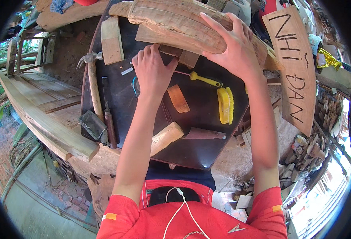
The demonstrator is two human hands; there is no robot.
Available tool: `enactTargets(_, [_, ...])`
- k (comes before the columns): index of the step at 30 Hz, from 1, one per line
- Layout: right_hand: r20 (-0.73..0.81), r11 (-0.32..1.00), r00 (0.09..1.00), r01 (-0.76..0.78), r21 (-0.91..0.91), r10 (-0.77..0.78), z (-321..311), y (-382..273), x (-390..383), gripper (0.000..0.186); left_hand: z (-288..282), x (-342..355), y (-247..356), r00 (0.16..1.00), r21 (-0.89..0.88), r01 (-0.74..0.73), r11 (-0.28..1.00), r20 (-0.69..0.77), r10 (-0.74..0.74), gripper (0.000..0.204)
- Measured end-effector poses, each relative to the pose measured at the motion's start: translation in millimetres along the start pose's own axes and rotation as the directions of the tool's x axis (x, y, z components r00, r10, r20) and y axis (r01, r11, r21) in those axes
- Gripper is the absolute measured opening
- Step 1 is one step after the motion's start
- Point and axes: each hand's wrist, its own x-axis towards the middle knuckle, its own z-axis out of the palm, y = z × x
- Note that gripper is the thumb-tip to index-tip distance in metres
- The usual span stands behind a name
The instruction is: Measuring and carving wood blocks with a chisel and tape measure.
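My right hand (232,46) lies flat with fingers spread on a large curved slab of carved wood (175,20) at the far side of the dark bench (207,131). My left hand (153,69) is curled just below that slab's near edge, its fingertips at a small dark wooden block (188,58) under the slab; whether it grips anything is hidden. A small orange wood block (178,98) lies right beside the left wrist.
On the bench lie a yellow brush (225,105), a yellow-handled tool (205,79), a hammer (92,85), chisels (108,115), a pale wooden mallet (165,137) and a flat plank piece (112,40). A lettered board (297,67) leans at right. Planks (44,111) stack at left.
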Motion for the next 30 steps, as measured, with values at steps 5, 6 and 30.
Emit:
enactTargets(5, [0.058, 0.999, 0.998, -0.033, -0.012, 0.034, -3.2, -4.9, -2.1, 0.101, 1.6, -1.5, -2.4, 1.0, 0.01, -0.012, 1.0, 0.002, 0.012, 0.058])
enactTargets(6, [0.06, 0.995, 0.998, -0.01, -0.103, 0.016, -5.5, -9.2, -2.2, 0.106, 3.0, -2.4, -4.0, 0.999, 0.016, -0.03, 0.999, -0.024, 0.031, 0.058])
enactTargets(30, [-0.039, 0.987, 0.998, 0.039, -0.158, -0.046, 12.6, -10.5, -10.2, 0.118, 9.2, 3.2, -2.0, 0.999, 0.095, 0.009, 0.995, -0.039, -0.005, 0.068])
